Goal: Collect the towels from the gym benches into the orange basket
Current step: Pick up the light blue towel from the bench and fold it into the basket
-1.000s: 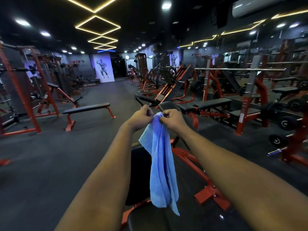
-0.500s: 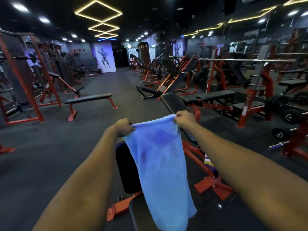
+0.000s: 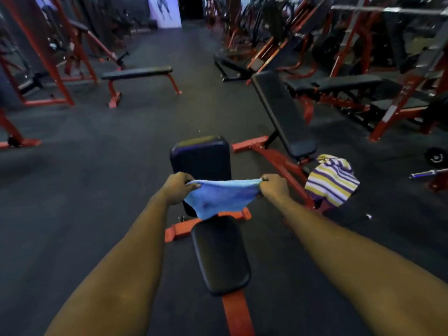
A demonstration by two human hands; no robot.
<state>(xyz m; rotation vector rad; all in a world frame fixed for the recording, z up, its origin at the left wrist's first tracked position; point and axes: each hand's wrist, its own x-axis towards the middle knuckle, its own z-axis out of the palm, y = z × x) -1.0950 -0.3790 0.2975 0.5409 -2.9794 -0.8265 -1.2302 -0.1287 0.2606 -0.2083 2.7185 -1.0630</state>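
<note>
A blue towel (image 3: pixel 221 196) is stretched between my two hands above a black-padded bench with a red frame (image 3: pixel 219 253). My left hand (image 3: pixel 180 187) grips its left corner and my right hand (image 3: pixel 274 186) grips its right corner; the cloth sags between them. A second towel (image 3: pixel 332 179), striped purple, yellow and white, lies draped over the red frame of the incline bench (image 3: pixel 282 112) to my right. No orange basket is in view.
A flat bench (image 3: pixel 137 72) stands on the dark floor at the far left. Red racks (image 3: pixel 46 57) line the left side, and more benches and weight machines (image 3: pixel 349 83) crowd the right. A barbell end (image 3: pixel 428 173) and a weight plate (image 3: pixel 436 157) lie at the far right.
The view has tilted down toward the bench. The towel, bunched one second ago and then spread hanging long, is now held lower and looks shorter, pulled taut between my hands.
</note>
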